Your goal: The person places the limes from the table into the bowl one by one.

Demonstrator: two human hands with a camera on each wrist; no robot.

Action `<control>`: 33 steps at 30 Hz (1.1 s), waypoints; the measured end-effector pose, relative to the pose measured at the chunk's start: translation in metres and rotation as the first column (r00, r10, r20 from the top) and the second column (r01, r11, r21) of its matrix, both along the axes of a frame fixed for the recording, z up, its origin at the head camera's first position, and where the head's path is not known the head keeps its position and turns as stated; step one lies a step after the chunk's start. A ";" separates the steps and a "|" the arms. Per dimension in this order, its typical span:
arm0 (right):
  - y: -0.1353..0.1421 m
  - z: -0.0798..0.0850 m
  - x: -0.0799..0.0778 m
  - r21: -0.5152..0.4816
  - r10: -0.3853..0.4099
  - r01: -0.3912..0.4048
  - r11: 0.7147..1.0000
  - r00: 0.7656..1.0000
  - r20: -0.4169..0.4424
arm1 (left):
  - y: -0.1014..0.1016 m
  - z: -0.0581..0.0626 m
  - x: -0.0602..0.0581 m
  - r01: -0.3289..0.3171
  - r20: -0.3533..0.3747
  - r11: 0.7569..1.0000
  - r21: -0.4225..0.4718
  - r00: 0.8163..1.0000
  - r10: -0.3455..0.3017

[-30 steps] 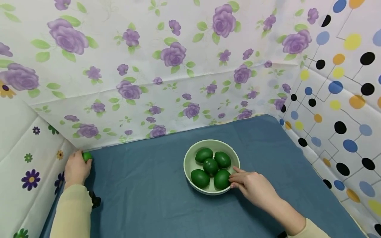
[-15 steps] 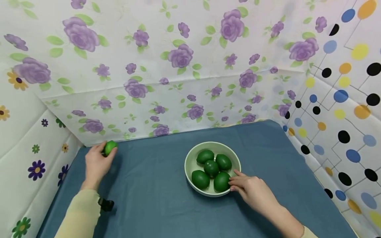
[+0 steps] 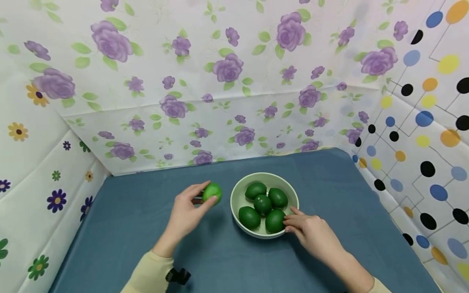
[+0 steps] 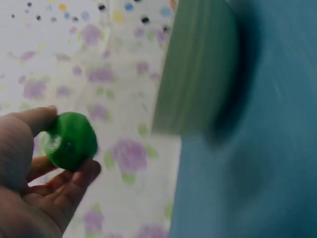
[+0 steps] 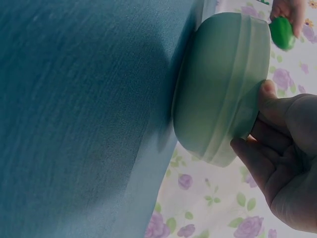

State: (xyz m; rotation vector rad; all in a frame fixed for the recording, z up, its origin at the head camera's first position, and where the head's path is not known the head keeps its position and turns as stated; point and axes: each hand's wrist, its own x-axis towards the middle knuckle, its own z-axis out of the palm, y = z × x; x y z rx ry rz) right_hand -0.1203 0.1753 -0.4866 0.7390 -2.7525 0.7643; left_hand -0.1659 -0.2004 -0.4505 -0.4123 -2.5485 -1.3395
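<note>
A bright green lime [image 3: 212, 193] is held between the thumb and fingers of my left hand [image 3: 188, 209], above the cloth and just left of the bowl. The left wrist view shows the same lime [image 4: 71, 141] in the fingertips, apart from the bowl. My right hand [image 3: 315, 234] grips the near right rim of the pale green bowl [image 3: 238, 191]. In the right wrist view, the digits of that hand [image 5: 292, 148] meet the bowl's wall [image 5: 223, 89] near its rim. Several darker green limes [image 3: 262, 204] lie inside the bowl, one right by the right fingertips.
A blue cloth [image 3: 121, 219] covers the table. Behind it stands a white sheet with purple flowers [image 3: 227, 69]. A dotted sheet [image 3: 425, 142] closes the right side, and a daisy-print sheet [image 3: 40, 211] closes the left.
My left hand has carried the lime from the far left corner rightward to beside the bowl. The right hand has kept its place on the rim. The head view has shifted slightly.
</note>
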 end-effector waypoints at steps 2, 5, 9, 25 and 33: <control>0.001 -0.001 0.001 -0.004 -0.001 0.001 1.000 1.000 0.000 | 0.017 0.001 0.003 0.041 0.009 0.999 0.012 0.999 -0.041; 0.003 -0.001 0.002 -0.011 -0.004 0.004 1.000 1.000 -0.003 | 0.040 -0.001 0.004 0.095 0.020 0.995 -0.026 0.995 -0.094; 0.004 -0.002 0.002 -0.023 -0.009 0.009 1.000 1.000 -0.006 | 0.065 -0.004 -0.001 0.127 0.018 0.983 -0.133 0.992 -0.125; 0.002 -0.004 0.001 -0.034 -0.009 0.009 0.999 1.000 0.001 | 0.100 -0.015 -0.022 0.081 -0.014 0.882 -0.464 0.995 -0.099; 0.002 -0.004 0.001 -0.039 -0.010 0.010 0.999 1.000 0.003 | 0.097 -0.019 -0.021 0.055 -0.073 0.872 -0.486 0.992 -0.104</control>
